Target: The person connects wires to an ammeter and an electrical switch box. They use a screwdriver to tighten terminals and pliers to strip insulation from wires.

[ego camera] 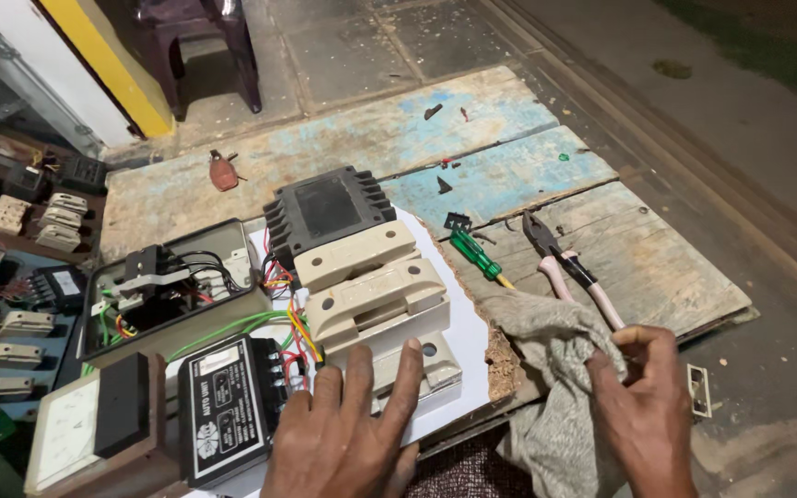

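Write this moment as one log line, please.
left hand: flat on cream switch block | right hand: grip on grey cloth | nearby: pliers, green screwdriver

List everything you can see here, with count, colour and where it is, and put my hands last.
Cream fuse blocks: three, cream, stacked on the white board, centre.
Finned black box: one, black, behind the fuse blocks.
Black labelled unit: one, black, lower left of the board.
Open switch box: one, grey with coloured wires inside, left.
Screwdriver: one, green handle, on the wooden planks.
Pliers: one, pink and black handles, right of the screwdriver.
Cloth: one, grey, lower right.
Small red-brown object: one, on the far plank.
Cream parts: several, far left.
Left hand: fingers resting on the lowest fuse block.
Right hand: gripping the cloth.
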